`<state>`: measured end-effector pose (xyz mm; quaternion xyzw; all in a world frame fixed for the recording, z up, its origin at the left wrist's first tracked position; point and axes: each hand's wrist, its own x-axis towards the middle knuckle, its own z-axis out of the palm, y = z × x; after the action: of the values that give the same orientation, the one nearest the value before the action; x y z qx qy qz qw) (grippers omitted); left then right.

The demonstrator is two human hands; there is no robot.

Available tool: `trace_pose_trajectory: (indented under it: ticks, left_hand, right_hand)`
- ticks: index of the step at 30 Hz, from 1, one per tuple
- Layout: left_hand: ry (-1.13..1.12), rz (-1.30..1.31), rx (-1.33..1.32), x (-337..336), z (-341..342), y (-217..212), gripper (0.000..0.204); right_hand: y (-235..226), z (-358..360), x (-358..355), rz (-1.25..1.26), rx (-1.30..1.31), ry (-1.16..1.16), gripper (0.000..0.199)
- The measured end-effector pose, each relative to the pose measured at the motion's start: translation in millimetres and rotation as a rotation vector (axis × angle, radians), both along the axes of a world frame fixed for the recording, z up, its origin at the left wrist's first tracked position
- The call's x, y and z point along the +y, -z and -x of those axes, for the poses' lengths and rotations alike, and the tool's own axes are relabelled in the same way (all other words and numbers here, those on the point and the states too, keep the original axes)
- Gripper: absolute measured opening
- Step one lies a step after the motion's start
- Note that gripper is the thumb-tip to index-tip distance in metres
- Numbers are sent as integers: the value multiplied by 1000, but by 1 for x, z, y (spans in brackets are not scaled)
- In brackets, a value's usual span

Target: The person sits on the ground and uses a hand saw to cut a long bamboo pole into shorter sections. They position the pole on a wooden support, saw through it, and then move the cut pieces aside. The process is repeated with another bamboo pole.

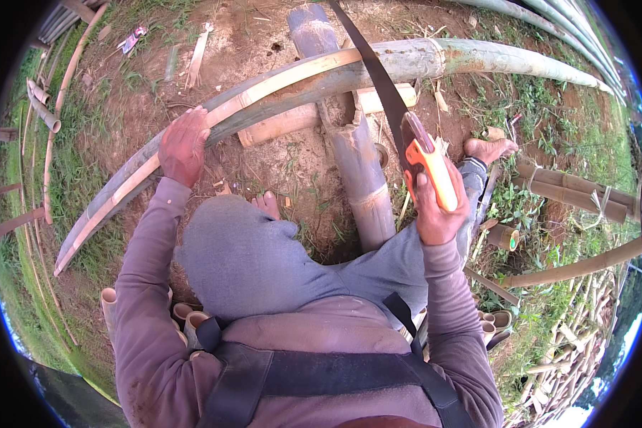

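Observation:
A long green-grey bamboo pole (471, 57) lies across in front of me, with a pale stripped band along its left part. My left hand (183, 146) grips the pole left of the middle, fingers over its upper side. In my right hand (441, 217) is a handsaw (384, 80), held by its orange and dark handle. The long dark blade points up and away, crossing over the pole; whether its teeth touch the bamboo I cannot tell. Beneath the pole, a thick bamboo post (365, 182) and a short bamboo piece (278, 125) are crossed.
My bent leg (242, 250) and bare foot (491, 148) are close to the work. Cut bamboo tubes (195, 324) stand beside me. Tied bamboo poles (578, 191) lie at the right, above a heap of split bamboo (563, 364). Long poles (549, 25) run along the far right.

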<state>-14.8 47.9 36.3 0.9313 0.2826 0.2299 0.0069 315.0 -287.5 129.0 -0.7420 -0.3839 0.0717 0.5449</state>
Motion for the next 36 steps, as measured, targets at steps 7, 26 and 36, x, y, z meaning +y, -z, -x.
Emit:
trace_pose_trajectory:
  ticks: [7, 26, 36]
  left_hand:
    - [-27, 4, 13, -51, 29, 4, 40]
    - [-160, 261, 422, 2, -102, -28, 102]
    - [-196, 278, 424, -2, -96, -29, 101]
  right_hand:
    - [21, -3, 30, -162, 340, 13, 40]
    - [19, 11, 9, -44, -43, 18, 48]
    - [20, 40, -49, -70, 169, 35, 56]
